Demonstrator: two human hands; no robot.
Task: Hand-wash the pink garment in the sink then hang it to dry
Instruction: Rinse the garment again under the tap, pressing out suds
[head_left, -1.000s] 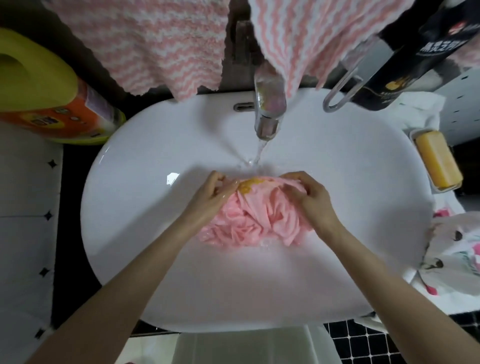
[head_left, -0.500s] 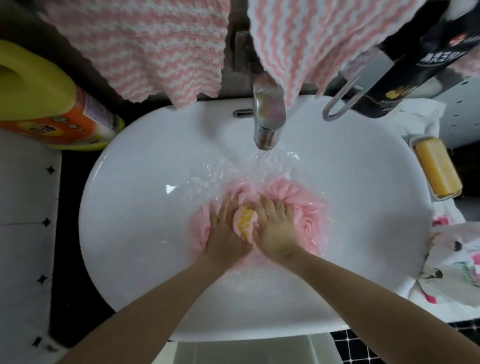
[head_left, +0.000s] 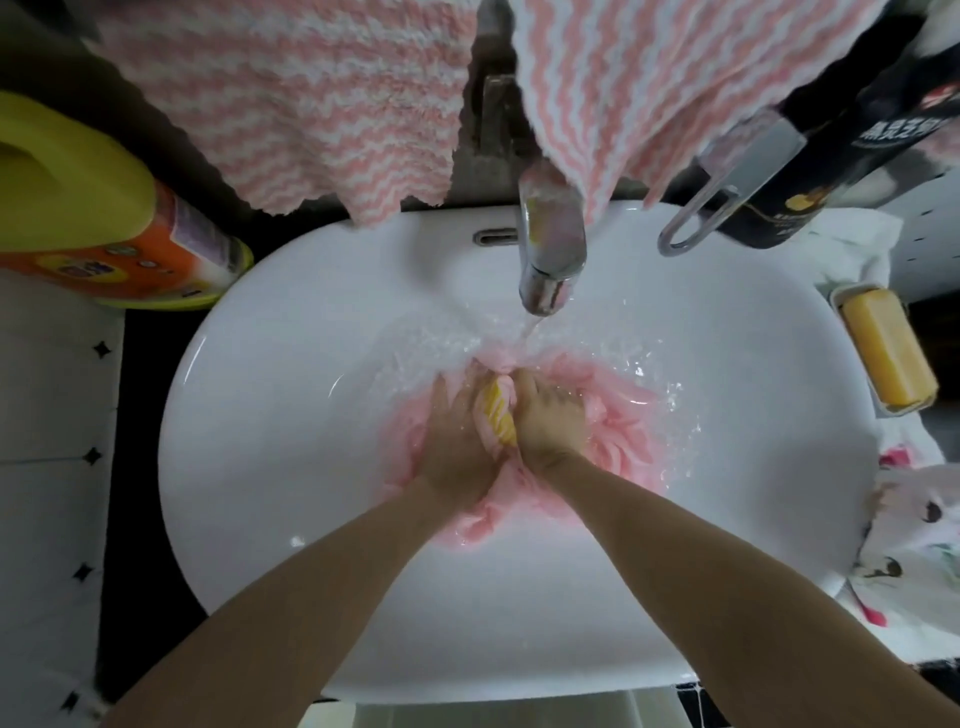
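**Rub and rinse under the running tap**

Head view. The pink garment lies bunched and soaked in the bowl of the white sink, directly below the faucet. The water stream lands on the cloth's far edge, just past the fingertips. Both forearms come in from the near rim and converge at the middle of the bowl.

Left hand: palm down on the cloth, fingers fairly straight and pointing toward the tap. It presses rather than grasps.

Right hand: knuckles raised, fingers bent into the folds, gripping a bunch of fabric. Motion blur and the water make the exact finger lie uncertain.

A ridge of cloth carrying a yellow patch stands squeezed between the two hands, which nearly touch across it.

Judgement: the step in hand is scrubbing, and hanging is well off. To do it well:
- Work the raised ridge between the heels of both hands in short strokes.
- Rotate fresh sections of cloth into the stream so no part is skipped.
- Keep the bundle low in the bowl. Water already scatters to the right of the garment, and lifting it into the flow would likely throw more over the rim.
- Wet knit stretches, so squeezing should serve better than hard twisting.

Surroundings:
- A yellow soap bar sits in its dish on the right ledge.
- An orange and yellow detergent bottle stands at the left.
- Pink-and-white striped towels hang above the sink.
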